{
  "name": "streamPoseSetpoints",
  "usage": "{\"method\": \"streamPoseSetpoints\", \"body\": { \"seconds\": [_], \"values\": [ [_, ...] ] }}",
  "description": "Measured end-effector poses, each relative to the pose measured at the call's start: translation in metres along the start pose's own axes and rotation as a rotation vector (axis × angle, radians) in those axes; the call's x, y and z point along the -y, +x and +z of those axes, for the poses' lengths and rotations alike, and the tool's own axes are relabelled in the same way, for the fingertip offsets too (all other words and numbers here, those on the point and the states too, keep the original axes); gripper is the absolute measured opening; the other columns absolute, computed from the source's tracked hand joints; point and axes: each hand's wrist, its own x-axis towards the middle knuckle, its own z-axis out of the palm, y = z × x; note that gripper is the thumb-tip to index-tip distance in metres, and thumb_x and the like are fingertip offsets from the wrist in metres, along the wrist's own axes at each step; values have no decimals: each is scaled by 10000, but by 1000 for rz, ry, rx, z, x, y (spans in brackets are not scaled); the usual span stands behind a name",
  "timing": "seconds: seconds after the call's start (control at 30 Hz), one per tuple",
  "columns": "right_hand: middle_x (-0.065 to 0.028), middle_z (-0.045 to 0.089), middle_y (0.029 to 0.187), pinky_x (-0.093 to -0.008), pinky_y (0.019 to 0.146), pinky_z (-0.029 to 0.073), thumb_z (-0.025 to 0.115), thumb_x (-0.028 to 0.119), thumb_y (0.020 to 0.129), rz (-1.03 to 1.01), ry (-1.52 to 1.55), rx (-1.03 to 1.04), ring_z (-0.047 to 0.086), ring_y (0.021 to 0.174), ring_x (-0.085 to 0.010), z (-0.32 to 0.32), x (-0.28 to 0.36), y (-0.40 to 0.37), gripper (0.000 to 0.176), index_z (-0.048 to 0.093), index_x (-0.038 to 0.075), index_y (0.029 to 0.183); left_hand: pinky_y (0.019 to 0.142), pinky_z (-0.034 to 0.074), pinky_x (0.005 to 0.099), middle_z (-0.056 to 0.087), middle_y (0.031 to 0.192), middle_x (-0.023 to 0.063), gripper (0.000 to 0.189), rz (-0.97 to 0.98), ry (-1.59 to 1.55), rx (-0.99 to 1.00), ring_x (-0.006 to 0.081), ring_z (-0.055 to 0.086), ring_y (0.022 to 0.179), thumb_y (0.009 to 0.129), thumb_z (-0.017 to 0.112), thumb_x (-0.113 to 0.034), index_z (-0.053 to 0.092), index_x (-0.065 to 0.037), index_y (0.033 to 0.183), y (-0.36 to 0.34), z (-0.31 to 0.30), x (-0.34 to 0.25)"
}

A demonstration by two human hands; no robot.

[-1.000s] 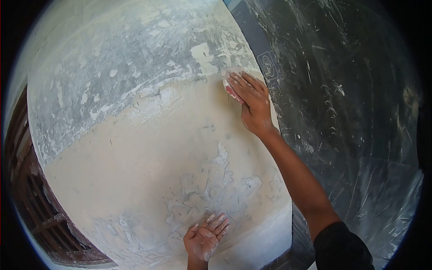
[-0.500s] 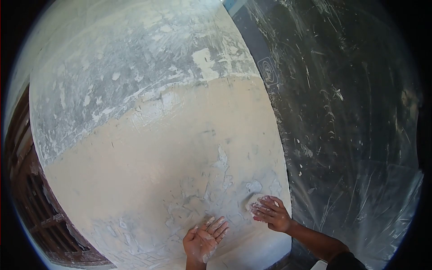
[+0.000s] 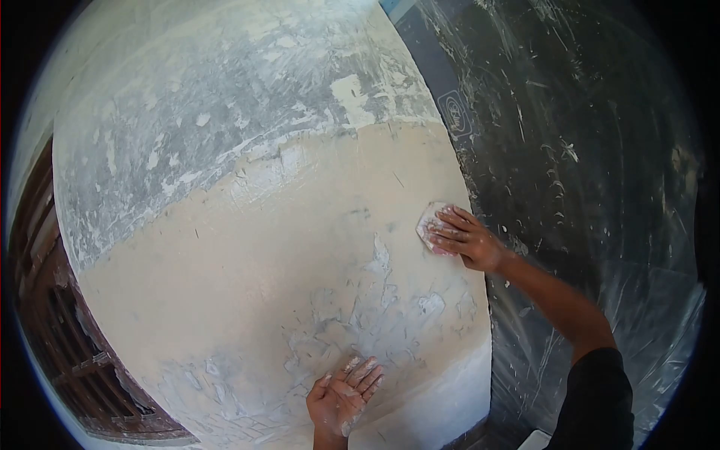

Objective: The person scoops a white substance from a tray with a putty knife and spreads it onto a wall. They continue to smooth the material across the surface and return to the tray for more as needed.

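Dark brown slats (image 3: pixel 90 360), dim and cut off by the lens rim, border a patchy wall (image 3: pixel 300 210), before which the left hand (image 3: pixel 341 401) is open, palm up and empty. Farther right, the pad (image 3: pixel 426 227), gripped under the outstretched fingers of the right hand (image 3: pixel 472 244), has risen from the wall's lower right to partway up its right margin, suggesting rubbing strokes along that side; its wall-facing side is hidden. Beyond, scuffed dark sheeting (image 3: pixel 570 187) fades into black, above a white object (image 3: pixel 535 441) too cropped to identify.
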Motion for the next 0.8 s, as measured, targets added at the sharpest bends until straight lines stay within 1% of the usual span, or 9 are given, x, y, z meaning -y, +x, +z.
{"method": "streamPoseSetpoints", "body": {
  "seconds": [0.07, 0.13, 0.2, 0.3, 0.4, 0.5, 0.63, 0.73, 0.8],
  "values": [
    [-59, 567, 1449, -524, 1211, 277, 641, -85, 665, 130, 89, 50, 422, 1433, -306, 9, 53, -76, 712, 617, 138, 1341, 1220, 195, 575, 280, 1557, 362, 655, -4, -13, 16, 531, 240, 1463, 944, 392, -350, 439, 101, 1417, -5, -12, -1],
    [-60, 583, 1432, -518, 1204, 293, 650, -80, 659, 184, 87, 113, 445, 1419, -302, 5, 78, -90, 706, 625, 134, 1331, 1219, 195, 575, 284, 1553, 366, 654, 4, -29, 44, 534, 237, 1462, 945, 397, -349, 437, 101, 1419, -2, -16, -4],
    [-62, 620, 1388, -501, 1186, 327, 670, -85, 666, 165, 119, -57, 494, 1383, -290, 4, 89, -69, 676, 648, 131, 1306, 1221, 189, 575, 282, 1551, 371, 654, -12, 21, 63, 536, 232, 1463, 946, 404, -342, 428, 106, 1423, 1, -15, -3],
    [-77, 635, 1363, -491, 1154, 360, 646, -111, 730, 87, -61, -260, 526, 1349, -297, -28, 47, 48, 622, 651, 125, 1305, 1225, 177, 577, 275, 1550, 377, 651, -32, -70, 65, 537, 230, 1462, 943, 405, -332, 426, 117, 1415, 13, -3, 0],
    [-105, 634, 1353, -494, 1130, 350, 608, -129, 722, 187, -194, -439, 527, 1330, -321, -32, -6, 135, 648, 634, 113, 1322, 1227, 170, 582, 285, 1543, 381, 650, -31, -95, 97, 537, 234, 1461, 941, 400, -331, 435, 128, 1400, 23, 5, 7],
    [-113, 627, 1357, -489, 1115, 338, 602, -117, 718, 341, -210, -470, 513, 1334, -329, 6, -4, 141, 656, 625, 112, 1333, 1227, 169, 587, 289, 1540, 382, 645, -50, -134, 114, 537, 236, 1460, 941, 397, -330, 446, 127, 1393, 26, 2, 12],
    [-101, 613, 1374, -481, 1109, 321, 634, -57, 701, 477, -118, -337, 497, 1349, -326, 61, 105, 42, 646, 636, 130, 1319, 1225, 170, 587, 288, 1545, 376, 647, -55, -87, 93, 534, 239, 1460, 943, 396, -341, 455, 118, 1395, 19, 0, 14],
    [-62, 639, 1350, -458, 1086, 339, 642, -46, 729, 621, 69, -93, 521, 1330, -291, 75, 234, -61, 545, 679, 129, 1244, 1207, 221, 595, 425, 1483, 336, 624, -52, -47, 107, 507, 367, 1405, 945, 433, -368, 505, 90, 1364, 10, -18, 6],
    [-53, 701, 1258, -399, 1020, 378, 643, -63, 760, 698, 247, -131, 631, 1183, -259, 68, 288, -90, 463, 705, 105, 1187, 1221, 186, 580, 327, 1538, 356, 656, -153, -417, 205, 525, 257, 1457, 939, 395, -360, 466, 106, 1395, 11, -36, -2]
  ]
}}
